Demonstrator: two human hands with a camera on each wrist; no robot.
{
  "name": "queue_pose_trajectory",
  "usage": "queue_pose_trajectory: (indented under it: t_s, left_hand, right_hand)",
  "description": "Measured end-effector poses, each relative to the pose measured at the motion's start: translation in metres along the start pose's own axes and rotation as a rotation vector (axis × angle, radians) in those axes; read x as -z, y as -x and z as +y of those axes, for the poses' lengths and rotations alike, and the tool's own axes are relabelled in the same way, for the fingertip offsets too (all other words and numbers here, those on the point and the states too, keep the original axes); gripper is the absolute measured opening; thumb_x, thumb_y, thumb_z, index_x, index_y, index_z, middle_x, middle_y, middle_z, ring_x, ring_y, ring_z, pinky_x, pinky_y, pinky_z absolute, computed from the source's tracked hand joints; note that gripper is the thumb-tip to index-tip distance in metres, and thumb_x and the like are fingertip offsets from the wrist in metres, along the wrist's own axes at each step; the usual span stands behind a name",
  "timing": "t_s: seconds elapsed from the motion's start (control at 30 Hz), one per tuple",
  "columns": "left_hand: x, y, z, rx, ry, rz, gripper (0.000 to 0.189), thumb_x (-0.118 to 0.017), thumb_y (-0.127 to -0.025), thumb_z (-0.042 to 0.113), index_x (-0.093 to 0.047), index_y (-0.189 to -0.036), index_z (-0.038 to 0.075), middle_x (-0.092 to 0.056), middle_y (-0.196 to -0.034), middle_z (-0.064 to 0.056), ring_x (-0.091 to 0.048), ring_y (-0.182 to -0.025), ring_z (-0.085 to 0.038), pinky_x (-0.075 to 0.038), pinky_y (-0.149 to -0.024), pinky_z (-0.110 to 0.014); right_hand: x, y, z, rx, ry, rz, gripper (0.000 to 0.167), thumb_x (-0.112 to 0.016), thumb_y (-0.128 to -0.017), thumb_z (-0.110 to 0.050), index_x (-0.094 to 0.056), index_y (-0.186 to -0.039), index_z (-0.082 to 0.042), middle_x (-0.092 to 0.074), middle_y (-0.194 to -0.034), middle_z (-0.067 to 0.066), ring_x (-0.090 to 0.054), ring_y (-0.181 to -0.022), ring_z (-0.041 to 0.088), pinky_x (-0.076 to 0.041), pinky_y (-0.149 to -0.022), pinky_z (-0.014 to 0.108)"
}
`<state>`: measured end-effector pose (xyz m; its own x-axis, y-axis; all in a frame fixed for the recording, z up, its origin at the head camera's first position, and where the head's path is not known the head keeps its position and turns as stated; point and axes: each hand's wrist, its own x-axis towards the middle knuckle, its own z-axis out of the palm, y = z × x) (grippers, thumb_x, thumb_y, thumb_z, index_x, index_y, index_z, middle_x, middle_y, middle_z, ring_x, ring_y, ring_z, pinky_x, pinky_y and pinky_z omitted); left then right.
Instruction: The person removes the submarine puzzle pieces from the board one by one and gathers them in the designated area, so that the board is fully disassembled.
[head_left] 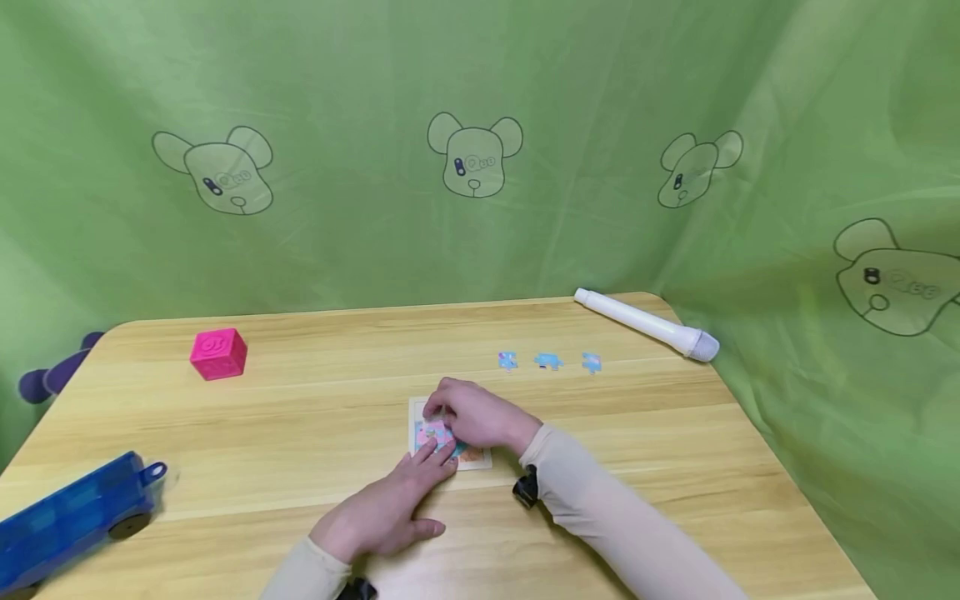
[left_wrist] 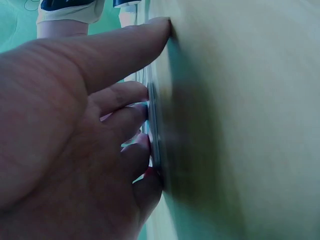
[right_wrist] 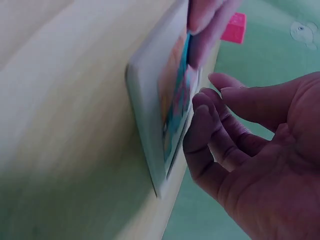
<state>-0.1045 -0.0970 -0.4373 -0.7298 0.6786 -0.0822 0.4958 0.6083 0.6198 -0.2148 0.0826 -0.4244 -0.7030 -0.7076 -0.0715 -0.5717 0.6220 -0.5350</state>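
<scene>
A small puzzle board (head_left: 413, 410) with a pale frame and a pink-and-blue picture lies on the table under both hands. My left hand (head_left: 397, 504) has its fingers stretched over the near left part, the fingertips resting on the picture. Along the board's edge (left_wrist: 154, 120) those fingers show in the left wrist view, with the thumb out on the tabletop. My right hand (head_left: 483, 414) reaches in from the right, fingers bent and tips over the picture's far part. The right wrist view shows its curled fingers (right_wrist: 200, 125) close above the board; I cannot tell whether they pinch a piece.
Three loose jigsaw pieces (head_left: 548, 361) lie in a row behind the board. A white microphone (head_left: 645, 323) rests at the back right corner, a pink block (head_left: 219, 354) at the back left. A blue toy wagon (head_left: 75, 517) stands at the left front. Green curtain (head_left: 360, 233) hangs behind.
</scene>
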Motion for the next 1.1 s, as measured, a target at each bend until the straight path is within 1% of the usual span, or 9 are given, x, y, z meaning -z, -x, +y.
queue_pose_trajectory:
  t_s: [0.17, 0.3, 0.47, 0.57, 0.7, 0.8, 0.87, 0.93, 1.1]
  left_hand:
    - [0.000, -0.001, 0.000, -0.004, -0.011, -0.007, 0.069, -0.072, -0.090, 0.020, -0.040, -0.146, -0.003, -0.022, -0.159, -0.018, -0.010, -0.147, -0.033, -0.017, -0.116, -0.051]
    - [0.000, -0.002, 0.000, -0.007, -0.031, -0.003, 0.069, -0.073, -0.090, 0.021, -0.041, -0.146, -0.004, -0.023, -0.158, -0.019, -0.012, -0.147, -0.034, -0.018, -0.116, -0.051]
    - [0.000, 0.000, 0.004, 0.016, -0.059, 0.012, 0.071, -0.075, -0.087, 0.020, -0.042, -0.145, -0.004, -0.026, -0.158, -0.018, -0.014, -0.146, -0.034, -0.020, -0.116, -0.050]
    - [-0.001, 0.000, 0.010, 0.040, -0.119, 0.030, 0.074, -0.077, -0.084, 0.021, -0.043, -0.145, -0.003, -0.029, -0.157, -0.017, -0.018, -0.145, -0.034, -0.027, -0.113, -0.049]
    - [-0.004, 0.003, 0.017, 0.068, -0.228, 0.053, 0.072, -0.077, -0.084, 0.023, -0.047, -0.144, -0.002, -0.034, -0.155, -0.015, -0.025, -0.144, -0.033, -0.040, -0.106, -0.045]
    - [-0.004, 0.004, 0.019, 0.069, -0.258, 0.066, 0.069, -0.077, -0.085, 0.022, -0.048, -0.143, -0.002, -0.034, -0.155, -0.015, -0.027, -0.143, -0.032, -0.042, -0.104, -0.044]
    - [-0.004, 0.005, 0.018, 0.060, -0.245, 0.066, 0.068, -0.076, -0.087, 0.022, -0.047, -0.143, -0.003, -0.033, -0.155, -0.016, -0.026, -0.143, -0.033, -0.041, -0.105, -0.044]
    - [-0.003, 0.005, 0.017, 0.055, -0.216, 0.057, 0.068, -0.074, -0.088, 0.022, -0.045, -0.144, -0.003, -0.031, -0.156, -0.017, -0.024, -0.144, -0.034, -0.038, -0.108, -0.045]
    - [-0.003, 0.005, 0.013, 0.058, -0.151, 0.033, 0.069, -0.073, -0.090, 0.022, -0.042, -0.146, -0.003, -0.029, -0.156, -0.017, -0.022, -0.144, -0.034, -0.033, -0.110, -0.046]
  right_hand:
    - [-0.002, -0.003, -0.004, -0.030, 0.016, -0.023, 0.027, -0.057, -0.090, 0.006, -0.071, -0.109, -0.007, -0.059, -0.100, -0.001, -0.055, -0.088, 0.012, -0.048, -0.084, 0.025]
    - [-0.003, -0.004, -0.004, -0.044, 0.034, -0.024, 0.023, -0.062, -0.087, 0.005, -0.071, -0.103, -0.009, -0.056, -0.094, -0.002, -0.053, -0.084, 0.012, -0.048, -0.078, 0.024]
    - [-0.005, -0.007, -0.004, -0.059, 0.048, -0.042, 0.022, -0.065, -0.084, 0.006, -0.067, -0.096, -0.013, -0.053, -0.092, -0.001, -0.051, -0.082, 0.012, -0.047, -0.075, 0.024]
    - [-0.006, -0.008, -0.005, -0.064, 0.056, -0.054, 0.023, -0.064, -0.084, 0.007, -0.065, -0.094, -0.014, -0.052, -0.091, -0.002, -0.050, -0.082, 0.012, -0.046, -0.075, 0.023]
    - [-0.006, -0.009, -0.011, -0.061, 0.087, -0.071, 0.024, -0.060, -0.085, 0.008, -0.063, -0.095, -0.013, -0.050, -0.090, -0.003, -0.050, -0.080, 0.012, -0.046, -0.072, 0.022]
    - [-0.004, -0.010, -0.014, -0.068, 0.110, -0.075, 0.024, -0.058, -0.086, 0.008, -0.062, -0.096, -0.013, -0.049, -0.089, -0.003, -0.051, -0.079, 0.013, -0.046, -0.070, 0.021]
    - [-0.004, -0.010, -0.015, -0.075, 0.119, -0.074, 0.024, -0.058, -0.086, 0.008, -0.062, -0.095, -0.014, -0.049, -0.088, -0.004, -0.050, -0.079, 0.013, -0.046, -0.070, 0.022]
    - [-0.005, -0.010, -0.015, -0.078, 0.128, -0.075, 0.023, -0.058, -0.087, 0.007, -0.061, -0.095, -0.014, -0.049, -0.088, -0.004, -0.050, -0.080, 0.013, -0.045, -0.070, 0.022]
    - [-0.006, -0.008, -0.015, -0.088, 0.127, -0.078, 0.019, -0.058, -0.090, 0.004, -0.059, -0.095, -0.014, -0.048, -0.089, -0.005, -0.048, -0.082, 0.013, -0.045, -0.071, 0.022]
